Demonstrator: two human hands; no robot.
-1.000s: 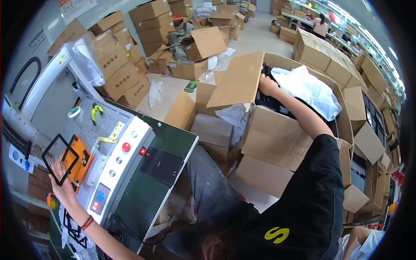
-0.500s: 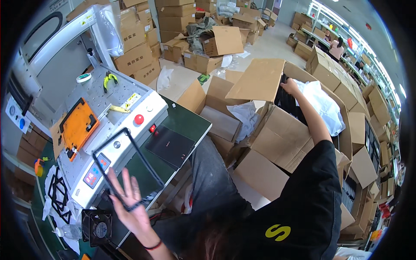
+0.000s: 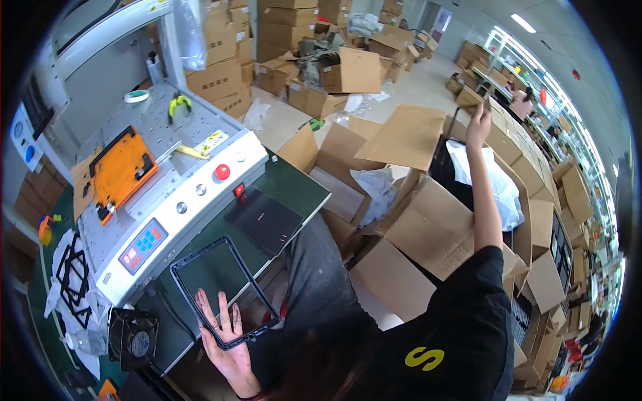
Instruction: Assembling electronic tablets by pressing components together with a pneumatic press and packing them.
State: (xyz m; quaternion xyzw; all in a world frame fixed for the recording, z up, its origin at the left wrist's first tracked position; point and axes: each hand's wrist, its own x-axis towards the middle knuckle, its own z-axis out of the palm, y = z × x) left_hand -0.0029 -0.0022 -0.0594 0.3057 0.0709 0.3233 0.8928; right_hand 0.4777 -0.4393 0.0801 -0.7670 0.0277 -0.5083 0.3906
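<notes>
My left hand (image 3: 231,341) holds a black rectangular plastic frame (image 3: 182,284) by its near edge. The fingers are spread out and show through the frame's opening. My right hand (image 3: 478,127) is raised over a large open carton (image 3: 438,210) on the right. Its fingers are closed on a second thin black frame (image 3: 457,120), which stands partly out of the carton. Black parts and a white plastic bag (image 3: 501,194) fill that carton. Beneath the left-hand frame, a dark flat panel (image 3: 264,220) lies on the green tabletop (image 3: 294,180).
At left stands a white press machine (image 3: 180,207) with an orange fixture (image 3: 124,170) on its bed. Green-handled pliers (image 3: 179,103) and a tape roll (image 3: 136,96) lie behind. A fan (image 3: 134,337) and several black frames (image 3: 72,277) sit front left. Cartons (image 3: 317,97) crowd the floor.
My right hand has risen out of the carton, drawing a black frame up. My left hand and its frame have shifted slightly right and lower, and the frame has tilted.
</notes>
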